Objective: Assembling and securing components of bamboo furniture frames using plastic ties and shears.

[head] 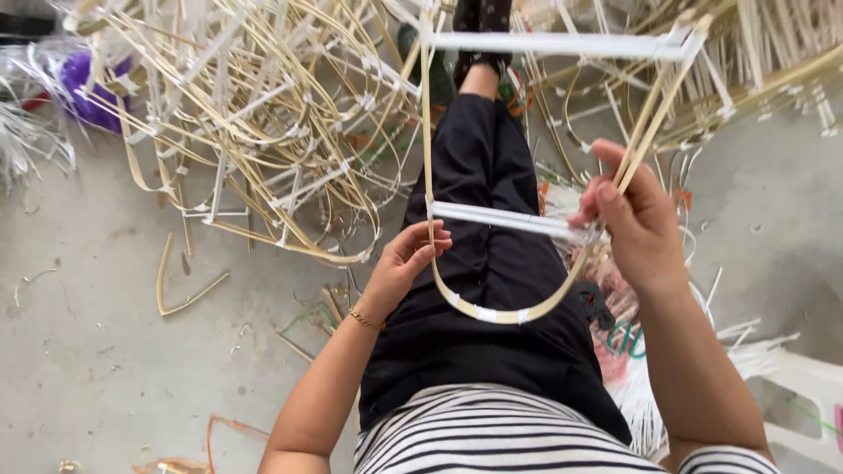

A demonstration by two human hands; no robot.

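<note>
Together, both hands are gripping a bent bamboo frame (492,309): left hand (406,263) pinching its side, right hand (634,219) closing on the other.

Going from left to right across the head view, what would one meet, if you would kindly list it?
Purple tuft → loose bent bamboo strip on the floor → pile of bamboo frames → left hand → white crossbar of the held frame → right hand → white plastic stool.

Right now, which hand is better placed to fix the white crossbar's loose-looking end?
Probably right. The right hand already pinches the crossbar where it meets the frame; the left hand only steadies the opposite side.
</note>
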